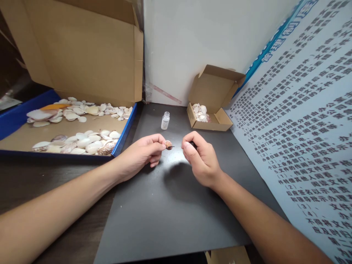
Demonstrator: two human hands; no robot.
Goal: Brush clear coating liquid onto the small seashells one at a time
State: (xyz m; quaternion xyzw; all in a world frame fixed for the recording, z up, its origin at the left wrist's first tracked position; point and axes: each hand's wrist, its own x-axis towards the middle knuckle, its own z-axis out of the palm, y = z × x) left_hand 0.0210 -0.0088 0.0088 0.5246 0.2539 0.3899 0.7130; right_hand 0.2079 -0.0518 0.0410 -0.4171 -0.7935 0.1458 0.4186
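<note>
Between its thumb and forefinger my left hand (148, 151) pinches a small round brown piece that looks like a cork stopper (168, 145). A thin dark pin or wire sticks out of the stopper toward the right. My right hand (198, 156) is level with it, a short gap away, its thumb pressed to a curled forefinger. Whatever may be in that pinch is too small or hidden to make out. Just behind the hands, a small clear glass bottle (165, 121) with an uncovered mouth and whitish contents stands upright on the dark grey mat (165, 216).
At left lies an open blue-edged cardboard box (16, 146) with several rows of seashells (93, 146). A smaller open cardboard box (217, 126) at the back right holds white shells (200, 113). A printed poster (308, 121) borders the right side; a white wall (209, 33) stands behind.
</note>
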